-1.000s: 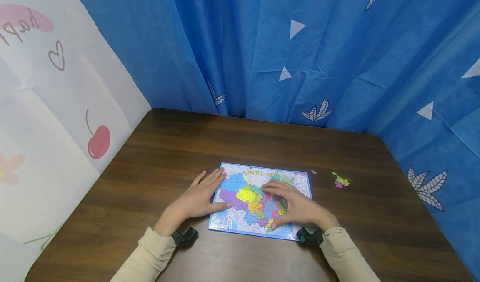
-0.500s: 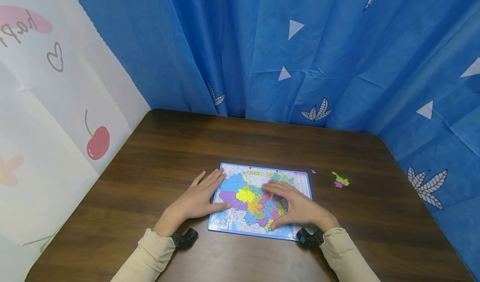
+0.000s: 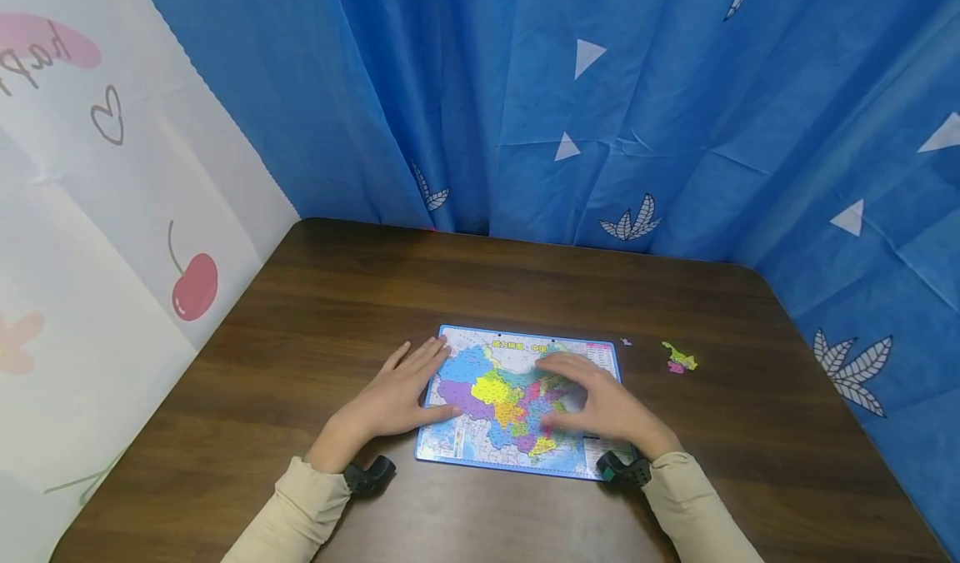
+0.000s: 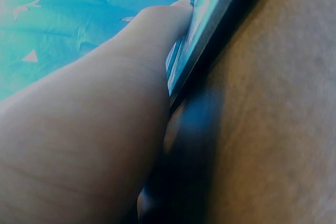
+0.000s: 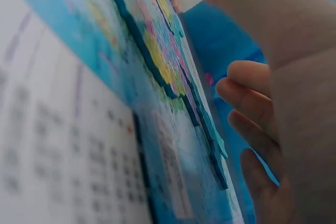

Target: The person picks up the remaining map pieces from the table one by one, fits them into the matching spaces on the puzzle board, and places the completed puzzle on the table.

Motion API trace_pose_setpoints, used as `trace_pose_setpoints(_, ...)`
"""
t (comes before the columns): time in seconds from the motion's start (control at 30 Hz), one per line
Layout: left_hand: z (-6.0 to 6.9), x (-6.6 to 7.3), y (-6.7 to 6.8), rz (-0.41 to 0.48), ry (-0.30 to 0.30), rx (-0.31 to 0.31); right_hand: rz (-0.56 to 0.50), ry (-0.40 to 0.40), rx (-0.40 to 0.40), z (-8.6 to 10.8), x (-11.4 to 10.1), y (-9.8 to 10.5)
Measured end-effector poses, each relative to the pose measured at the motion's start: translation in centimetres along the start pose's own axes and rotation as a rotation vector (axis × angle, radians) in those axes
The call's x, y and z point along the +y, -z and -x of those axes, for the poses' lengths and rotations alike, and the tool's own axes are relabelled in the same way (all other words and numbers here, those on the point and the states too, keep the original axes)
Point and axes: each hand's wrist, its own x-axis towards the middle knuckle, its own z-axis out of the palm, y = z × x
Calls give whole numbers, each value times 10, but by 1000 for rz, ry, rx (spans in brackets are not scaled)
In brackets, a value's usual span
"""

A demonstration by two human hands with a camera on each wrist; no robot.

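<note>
A blue-edged map puzzle board (image 3: 480, 455) lies flat on the table, with coloured map pieces (image 3: 491, 388) fitted together on it. My left hand (image 3: 397, 396) rests at its left edge, fingers straight and spread, the thumb (image 4: 170, 19) on the board in the left wrist view. Over the board's right part is my right hand (image 3: 607, 405), slightly blurred, thumb and fingers apart. In the right wrist view its loosely bent fingers (image 5: 252, 98) stand clear of the board surface and hold nothing. The hand hides some right-hand pieces in the head view.
Right of the board, a yellow-green puzzle piece (image 3: 681, 356) lies against a pink piece (image 3: 676, 367). A tiny lilac piece (image 3: 626, 342) is near the board's upper right corner. Blue curtain (image 3: 465, 130) hangs behind the brown table (image 3: 360, 280), a white one (image 3: 112, 213) at left.
My right hand has shifted slightly right and its thumb has moved away from the yellow piece at the map's lower right. The left hand stays in place.
</note>
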Motion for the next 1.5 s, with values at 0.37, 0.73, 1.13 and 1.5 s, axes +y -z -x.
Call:
trace_pose_setpoints(0.37,0,0,0,-6,5,-5,37,13,164,2,11,10)
trace_pose_setpoints(0.73,0,-1,-2,-1,-2,4,97,8,300,3,24,17)
trace_pose_setpoints(1.13,1,0,-1,3,4,1,101,-105,378,7,40,27)
trace_pose_setpoints(1.5,0,-1,-3,6,4,12,145,-208,422,10,54,38)
